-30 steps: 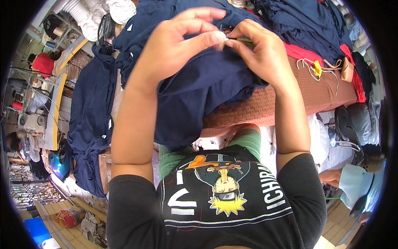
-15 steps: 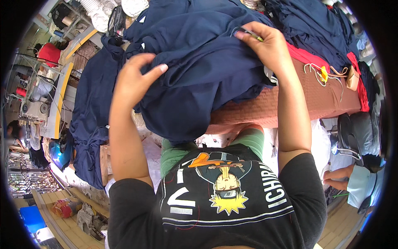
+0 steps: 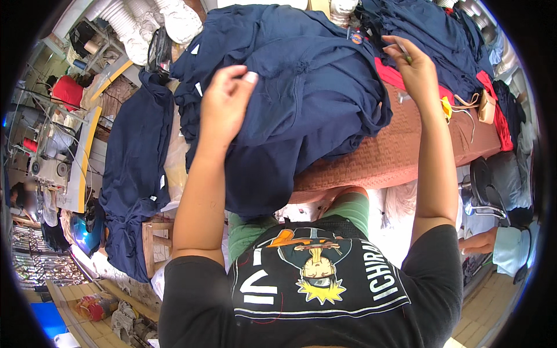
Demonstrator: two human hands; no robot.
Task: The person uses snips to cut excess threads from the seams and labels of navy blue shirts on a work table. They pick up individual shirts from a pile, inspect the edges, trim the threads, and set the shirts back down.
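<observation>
Bare hands at navy garments [image 3: 325, 98], twelve o'clock.
Left hand [image 3: 225, 105], eleven o'clock: fingers loosely parted; right hand [image 3: 420, 72], two o'clock: fingers gripping a slim tool [image 3: 409, 59].

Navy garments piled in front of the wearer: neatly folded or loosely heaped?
Loosely heaped: the navy garments lie in irregular creases, layers bunched together, with one part hanging down toward the green shorts.

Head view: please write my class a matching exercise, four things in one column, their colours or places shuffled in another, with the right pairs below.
Things
1. Heaped clothes
2. Cover beneath the heap
3. Slim tool
4. Wearer's shirt

Colours or places
A. In the right hand
B. Mainly black
C. Dark blue
D. Brown

Pairs: 1-C, 2-D, 3-A, 4-B
</observation>
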